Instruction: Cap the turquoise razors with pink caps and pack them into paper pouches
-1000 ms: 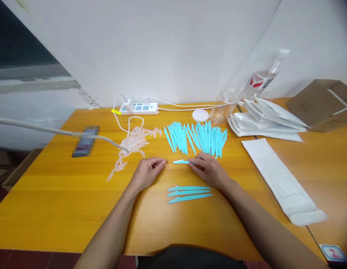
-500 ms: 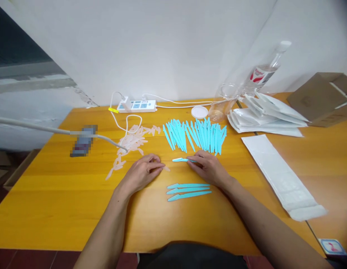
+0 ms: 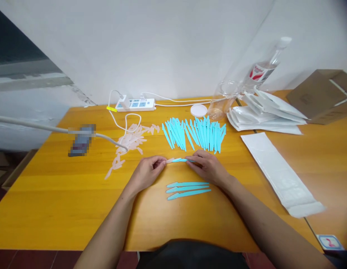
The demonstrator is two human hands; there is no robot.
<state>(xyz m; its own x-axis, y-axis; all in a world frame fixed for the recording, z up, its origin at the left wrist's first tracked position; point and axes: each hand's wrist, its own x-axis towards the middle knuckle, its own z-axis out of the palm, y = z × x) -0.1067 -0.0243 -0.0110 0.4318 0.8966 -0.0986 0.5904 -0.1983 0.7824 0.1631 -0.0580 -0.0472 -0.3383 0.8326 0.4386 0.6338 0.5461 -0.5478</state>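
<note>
- Three finished blue pieces (image 3: pixel 188 189) lie on the bench (image 3: pixel 64 194).
- Right hand (image 3: pixel 207 167) pinches a blue piece (image 3: pixel 181 160); left hand (image 3: pixel 147 172) pinches a pink cap (image 3: pixel 169 160) at its tip.
- Many blue pieces (image 3: pixel 194 133) and pink caps (image 3: pixel 131 142) remain.

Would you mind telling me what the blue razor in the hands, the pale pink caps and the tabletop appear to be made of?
Blue razor: likely moulded plastic, matte, uniform turquoise colour; any metal edge is too small to see.
Pale pink caps: apparently thin translucent plastic, the table's yellow tinting them.
Tabletop: wood or wood-look laminate, satin sheen, with visible plank lines and grain.
</note>
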